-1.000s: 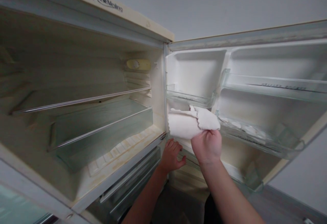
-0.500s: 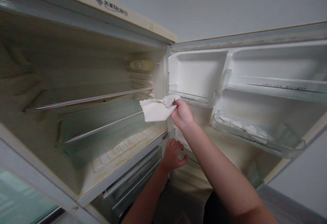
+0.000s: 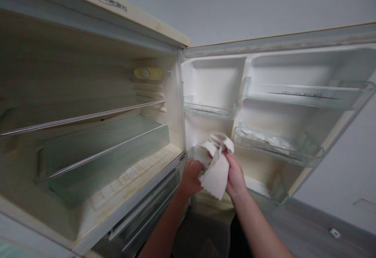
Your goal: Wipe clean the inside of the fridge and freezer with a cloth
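Note:
My right hand (image 3: 235, 173) is closed on a white cloth (image 3: 216, 175) with zigzag-cut edges. Bunched at the top, the cloth hangs down in folds between my two hands. My left hand (image 3: 190, 176) is just to the left of it, fingers loosely bent and apart. The cloth's corner overlaps that hand's thumb side, so I cannot tell whether they touch. Both hands are in front of the lower part of an open fridge door (image 3: 211, 126), near its hinge side.
To the left is the open fridge compartment, with a glass shelf (image 3: 88, 111), a clear drawer (image 3: 117, 152) and a stained floor ledge (image 3: 129, 177). Door racks (image 3: 305, 93) stick out at the right; a lower rack (image 3: 264, 140) holds white pieces. A small white object (image 3: 334, 233) lies on the floor.
My right hand has come down with the cloth, from beside the compartment opening to beside my left hand. The cloth is now bunched and hanging. The view has shifted right.

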{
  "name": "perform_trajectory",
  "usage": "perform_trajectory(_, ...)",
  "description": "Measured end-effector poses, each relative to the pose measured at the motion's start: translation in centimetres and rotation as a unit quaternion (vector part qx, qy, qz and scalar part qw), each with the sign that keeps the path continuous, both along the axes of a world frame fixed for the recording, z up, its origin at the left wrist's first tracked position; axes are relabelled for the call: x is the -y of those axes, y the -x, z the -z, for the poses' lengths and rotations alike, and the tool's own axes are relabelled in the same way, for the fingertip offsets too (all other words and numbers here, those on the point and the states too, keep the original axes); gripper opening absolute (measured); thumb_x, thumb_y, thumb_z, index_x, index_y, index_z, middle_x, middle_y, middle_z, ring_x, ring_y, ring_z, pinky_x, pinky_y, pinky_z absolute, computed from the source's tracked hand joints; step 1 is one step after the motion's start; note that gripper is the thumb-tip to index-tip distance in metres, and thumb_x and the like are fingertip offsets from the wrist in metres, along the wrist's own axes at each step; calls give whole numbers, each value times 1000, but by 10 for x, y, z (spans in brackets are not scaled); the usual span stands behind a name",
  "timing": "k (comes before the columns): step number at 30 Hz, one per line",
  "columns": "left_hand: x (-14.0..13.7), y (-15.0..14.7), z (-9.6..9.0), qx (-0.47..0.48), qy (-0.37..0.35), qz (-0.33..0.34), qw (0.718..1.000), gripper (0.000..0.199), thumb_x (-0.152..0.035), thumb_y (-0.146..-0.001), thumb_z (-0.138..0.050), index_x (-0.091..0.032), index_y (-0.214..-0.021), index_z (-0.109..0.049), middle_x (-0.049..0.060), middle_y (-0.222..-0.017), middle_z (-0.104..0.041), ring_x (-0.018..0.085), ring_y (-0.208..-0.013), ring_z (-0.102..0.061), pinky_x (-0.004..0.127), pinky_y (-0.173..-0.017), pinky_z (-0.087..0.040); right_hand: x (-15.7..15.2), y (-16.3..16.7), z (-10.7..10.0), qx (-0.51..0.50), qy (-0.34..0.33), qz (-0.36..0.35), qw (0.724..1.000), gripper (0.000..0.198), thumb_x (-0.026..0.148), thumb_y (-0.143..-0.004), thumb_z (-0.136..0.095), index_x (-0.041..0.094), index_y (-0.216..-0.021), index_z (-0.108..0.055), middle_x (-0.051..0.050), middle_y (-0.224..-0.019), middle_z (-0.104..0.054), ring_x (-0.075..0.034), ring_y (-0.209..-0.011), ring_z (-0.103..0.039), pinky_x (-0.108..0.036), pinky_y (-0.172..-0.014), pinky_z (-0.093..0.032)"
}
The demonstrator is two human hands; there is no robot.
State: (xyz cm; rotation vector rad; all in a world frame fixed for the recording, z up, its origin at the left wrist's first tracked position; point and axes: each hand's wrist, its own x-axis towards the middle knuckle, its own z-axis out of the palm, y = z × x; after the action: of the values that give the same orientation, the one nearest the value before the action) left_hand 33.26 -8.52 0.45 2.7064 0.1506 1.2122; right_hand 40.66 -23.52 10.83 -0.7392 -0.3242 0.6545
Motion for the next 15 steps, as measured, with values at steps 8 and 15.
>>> perform_trajectory(8,67,60,-27,-22,337,125,933,37,-39,-102,-35,-22,-127,-56,10,-120,-66,22,-104,-63,36,-90,-51,37,10,68,231,176,116,950,35,52,-84,-67,23,-98,-53,4,-81,-57,-14,-71,-50,-22,-63,-41)
perform_trajectory(15,83,74,-37,-61,478,128,867,43,-37,-87,-62,-21,-126,-58,8,-114,-70,24,-102,-65,37,-90,-52,38,27,76,376,158,80,910,15,34,-91,-60,22,-93,-51,-3,-105,-60,-18,-96,-57,-30,-86,-44)
